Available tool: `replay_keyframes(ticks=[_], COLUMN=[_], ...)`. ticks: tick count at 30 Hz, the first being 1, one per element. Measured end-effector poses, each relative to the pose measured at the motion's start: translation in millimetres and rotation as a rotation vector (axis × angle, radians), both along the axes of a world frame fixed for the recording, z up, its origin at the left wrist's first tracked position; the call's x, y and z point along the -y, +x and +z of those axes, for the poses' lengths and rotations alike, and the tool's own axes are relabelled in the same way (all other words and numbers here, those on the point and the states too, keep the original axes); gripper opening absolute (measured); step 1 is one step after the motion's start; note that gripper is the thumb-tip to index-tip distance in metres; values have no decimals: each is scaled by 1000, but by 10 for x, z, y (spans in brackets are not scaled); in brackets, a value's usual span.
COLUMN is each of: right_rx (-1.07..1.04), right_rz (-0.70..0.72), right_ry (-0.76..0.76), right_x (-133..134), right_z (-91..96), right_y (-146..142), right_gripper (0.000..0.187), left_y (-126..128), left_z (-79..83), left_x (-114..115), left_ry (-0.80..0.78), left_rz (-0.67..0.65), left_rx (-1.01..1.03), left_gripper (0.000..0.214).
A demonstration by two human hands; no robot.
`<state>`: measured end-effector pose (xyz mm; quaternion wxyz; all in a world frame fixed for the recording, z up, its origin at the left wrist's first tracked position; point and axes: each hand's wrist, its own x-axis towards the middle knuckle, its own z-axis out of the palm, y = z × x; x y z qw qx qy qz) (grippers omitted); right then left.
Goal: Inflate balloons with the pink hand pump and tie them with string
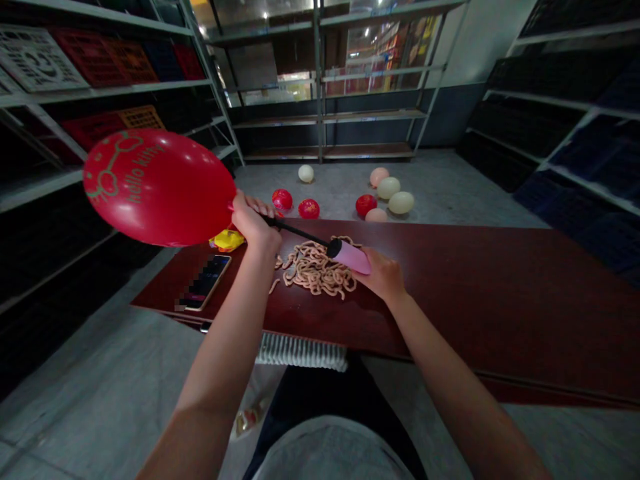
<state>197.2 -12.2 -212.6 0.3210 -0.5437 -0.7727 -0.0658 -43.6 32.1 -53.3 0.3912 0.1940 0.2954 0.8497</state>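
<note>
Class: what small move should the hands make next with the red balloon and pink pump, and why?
Probably pinch the neck and slide it off the nozzle. The red balloon already looks full, the left hand grips its neck at the nozzle, the right hand holds the pink pump.

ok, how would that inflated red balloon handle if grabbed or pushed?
Probably very light for its size: the red balloon hangs in the air with only the left hand at its neck. Its taut, glossy skin looks slippery and could pop. Round, so likely to roll or drift when nudged.
</note>
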Motion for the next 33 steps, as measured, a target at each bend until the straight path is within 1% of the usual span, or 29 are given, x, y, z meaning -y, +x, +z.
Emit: replay_keyframes(ticks=[2,4,9,11,13,15,19,23,28,33], right_rx=[-41,-65,-92,-92,-91,-90,-73,-24,82,175], right_rz=[-14,-24,-86,-103,-104,-96,-69,-33,9,34], right_ry=[-22,-37,-67,-67,-60,-61,-52,-9,18,-15], right_x=[-15,-32,-51,-50,-50,-52,-48,-27,-25,5], right_z=[8,13,15,18,21,22,24,29,23,58], right_y=[24,35,40,42,44,43,18,-43,-93,-99], right_gripper=[50,49,45,44,43,43,46,46,48,45], left_y=[186,400,959,1092,1137,1113,972,775,415,-27], left_z=[-6,-65,-360,-456,-509,-532,-566,-612,-593,-484], left_x=[-79,-133,-129,-103,-84,-71,-54,-32,44,148], left_ry=[11,11,5,-23,-42,-35,-13,-67,-119,-123], left_rz=[-26,-78,-241,-268,-274,-280,-272,-221,-158,-88], left_rx=[-10,-21,-59,-49,-31,-28,-36,28,116,127], left_gripper=[46,46,48,48,48,47,46,45,43,38])
